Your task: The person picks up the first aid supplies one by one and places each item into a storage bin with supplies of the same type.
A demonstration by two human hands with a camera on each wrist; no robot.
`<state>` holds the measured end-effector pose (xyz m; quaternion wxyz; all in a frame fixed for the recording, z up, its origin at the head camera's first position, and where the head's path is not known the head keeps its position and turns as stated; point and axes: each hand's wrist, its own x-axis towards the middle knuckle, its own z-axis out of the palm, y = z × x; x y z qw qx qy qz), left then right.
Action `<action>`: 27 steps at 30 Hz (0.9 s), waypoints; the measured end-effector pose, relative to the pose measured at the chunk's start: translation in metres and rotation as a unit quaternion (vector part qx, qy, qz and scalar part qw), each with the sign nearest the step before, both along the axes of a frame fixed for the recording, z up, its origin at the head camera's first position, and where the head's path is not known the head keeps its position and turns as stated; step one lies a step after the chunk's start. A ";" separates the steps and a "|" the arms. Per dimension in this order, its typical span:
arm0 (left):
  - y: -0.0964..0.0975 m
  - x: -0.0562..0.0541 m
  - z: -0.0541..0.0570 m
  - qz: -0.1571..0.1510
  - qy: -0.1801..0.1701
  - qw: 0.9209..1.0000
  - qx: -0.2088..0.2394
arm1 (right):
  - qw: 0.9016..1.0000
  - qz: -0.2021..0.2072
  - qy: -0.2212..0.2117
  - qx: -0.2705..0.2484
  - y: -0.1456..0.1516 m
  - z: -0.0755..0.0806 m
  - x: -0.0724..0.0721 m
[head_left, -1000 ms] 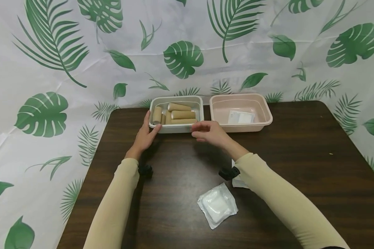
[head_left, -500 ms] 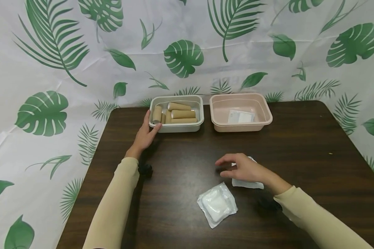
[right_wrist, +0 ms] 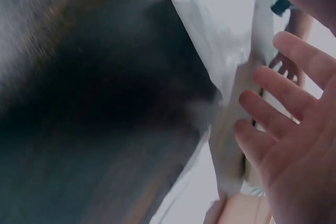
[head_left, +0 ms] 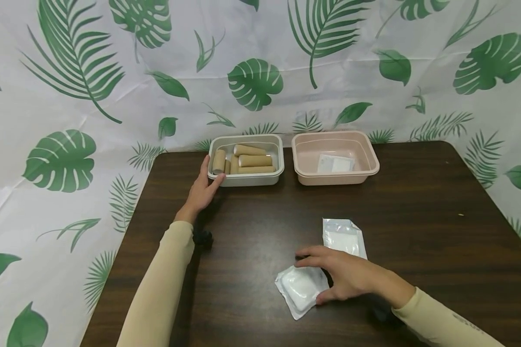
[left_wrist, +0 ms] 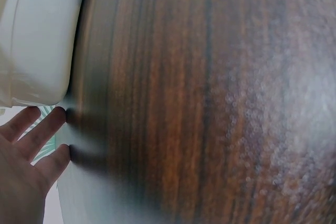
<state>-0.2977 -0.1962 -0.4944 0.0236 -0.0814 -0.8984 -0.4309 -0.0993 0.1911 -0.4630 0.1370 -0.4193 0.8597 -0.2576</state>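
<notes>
The right hand (head_left: 347, 277) lies over the near gauze pack (head_left: 298, 288) on the dark wood counter (head_left: 417, 217), its fingers (head_left: 308, 251) spread and relaxed across the pack's right edge, thumb low at the pack's near side; nothing is pinched or lifted, and the pack lies flat. The right wrist view, blurred, shows the same open palm (right_wrist: 294, 150) with straight fingers beside the crinkled clear wrapper (right_wrist: 226, 35). A second pack (head_left: 344, 238) lies just behind the right hand, flat on the counter and apart from the first. The left hand (head_left: 201, 188) rests at the near left corner of the white tray (head_left: 247, 180), fingers straight up along its left wall and thumb pressed against its front wall; it touches the tray without curling round it. In the left wrist view the relaxed fingers (left_wrist: 31, 135) sit under the tray's rounded corner (left_wrist: 37, 40). Inside the tray lie several cardboard tubes (head_left: 253, 160), most on their sides, one standing on end at the left. Just to the right of it, with a narrow gap between, stands a pink tray (head_left: 334, 179) holding one flat pack (head_left: 335, 164). Both trays stand at the far edge of the counter, well apart from the two packs near the right hand. Behind hangs a white cloth (head_left: 69, 96) printed with green leaves. Both arms wear beige sleeves (head_left: 156, 289).
</notes>
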 end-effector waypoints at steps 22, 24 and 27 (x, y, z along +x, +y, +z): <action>0.000 -0.002 -0.002 0.002 -0.011 1.000 -0.003 | 0.994 0.038 0.106 -0.008 -0.008 -0.013 0.010; 0.000 -0.001 -0.002 0.002 -0.012 1.000 -0.001 | 0.994 0.036 0.106 -0.008 -0.008 -0.014 0.010; 0.000 -0.001 -0.002 0.001 -0.014 1.000 0.001 | 0.994 0.032 0.100 -0.002 -0.008 -0.014 0.010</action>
